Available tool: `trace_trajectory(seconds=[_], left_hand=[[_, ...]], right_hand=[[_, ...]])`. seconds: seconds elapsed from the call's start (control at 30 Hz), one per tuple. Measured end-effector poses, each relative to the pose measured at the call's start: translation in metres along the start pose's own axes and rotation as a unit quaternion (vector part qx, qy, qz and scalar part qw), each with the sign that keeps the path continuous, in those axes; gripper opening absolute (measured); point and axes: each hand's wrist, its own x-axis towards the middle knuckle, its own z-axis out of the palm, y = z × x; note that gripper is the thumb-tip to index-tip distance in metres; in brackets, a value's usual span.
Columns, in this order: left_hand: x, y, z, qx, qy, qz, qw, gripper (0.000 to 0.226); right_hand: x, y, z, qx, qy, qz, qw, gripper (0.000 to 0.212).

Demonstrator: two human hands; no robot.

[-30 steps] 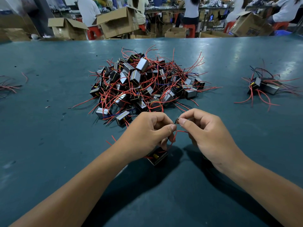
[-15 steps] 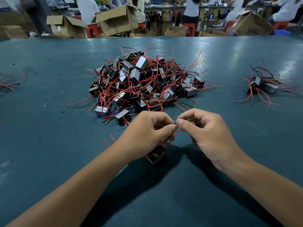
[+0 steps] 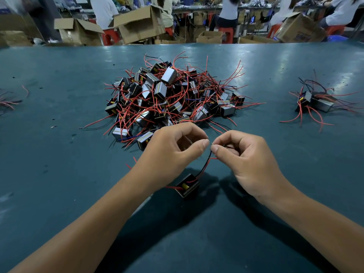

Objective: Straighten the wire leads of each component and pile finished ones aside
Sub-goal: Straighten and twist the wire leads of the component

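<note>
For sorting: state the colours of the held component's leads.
Red and black leads, head view.

Big tangled pile of components point(image 3: 169, 101) blocks the middle of the surface point(image 3: 59, 174), straight ahead of both hands; loose red leads spill from it toward the near side. Small pile point(image 3: 317, 101) sits far right, well apart, with an open lane between the two. Stray wires point(image 3: 7, 101) at the left edge. Wide bare strip left of the main pile. One component point(image 3: 188, 187) lies between the forearms.
</note>
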Motion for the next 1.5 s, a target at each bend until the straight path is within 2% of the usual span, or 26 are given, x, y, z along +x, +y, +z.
trace_trajectory(seconds=[0.17, 0.43, 0.5, 0.6, 0.67, 0.73, 0.77, 0.8, 0.83, 0.9, 1.1, 1.33, 1.5], left_hand=[[0.000, 0.006, 0.000, 0.039, -0.006, 0.027, 0.999, 0.009], [0.002, 0.010, 0.001, -0.053, -0.047, -0.093, 0.993, 0.022], [0.002, 0.013, 0.001, -0.127, -0.049, -0.161, 0.977, 0.030], [0.001, 0.017, 0.004, -0.249, -0.086, -0.264, 0.928, 0.036], [0.001, 0.016, 0.005, -0.278, -0.085, -0.273, 0.917, 0.036], [0.001, 0.012, 0.001, -0.192, -0.048, -0.186, 0.962, 0.025], [0.000, 0.009, -0.004, -0.095, -0.030, -0.108, 0.989, 0.018], [0.001, 0.006, -0.008, 0.004, -0.020, -0.023, 1.000, 0.012], [0.001, 0.004, -0.011, 0.077, -0.015, 0.050, 0.996, 0.012], [0.001, 0.002, -0.014, 0.131, -0.013, 0.132, 0.982, 0.012], [0.005, -0.002, -0.012, 0.125, -0.002, 0.202, 0.971, 0.011], [0.007, -0.005, -0.013, 0.195, 0.016, 0.272, 0.942, 0.008], [0.006, -0.005, -0.012, 0.195, 0.000, 0.270, 0.943, 0.012]], right_hand=[[-0.003, -0.002, -0.001, -0.028, -0.013, -0.028, 0.999, 0.009], [-0.006, -0.011, -0.004, -0.169, -0.024, -0.140, 0.975, 0.005], [-0.006, -0.012, -0.004, -0.205, -0.025, -0.166, 0.964, 0.004], [-0.007, -0.012, -0.004, -0.248, -0.026, -0.207, 0.946, 0.003], [-0.007, -0.011, -0.005, -0.241, -0.022, -0.204, 0.949, 0.003], [-0.005, -0.011, -0.007, -0.210, -0.018, -0.181, 0.961, 0.005], [-0.005, -0.010, -0.008, -0.198, -0.018, -0.170, 0.965, 0.007], [-0.004, -0.010, -0.008, -0.192, -0.020, -0.162, 0.968, 0.009], [-0.004, -0.010, -0.009, -0.188, -0.023, -0.157, 0.969, 0.009], [-0.004, -0.010, -0.009, -0.177, -0.031, -0.151, 0.972, 0.009], [-0.003, -0.008, -0.008, -0.151, -0.045, -0.142, 0.977, 0.005], [-0.004, -0.007, -0.009, -0.164, -0.060, -0.167, 0.970, 0.006], [-0.005, -0.007, -0.008, -0.185, -0.063, -0.197, 0.961, 0.008]])
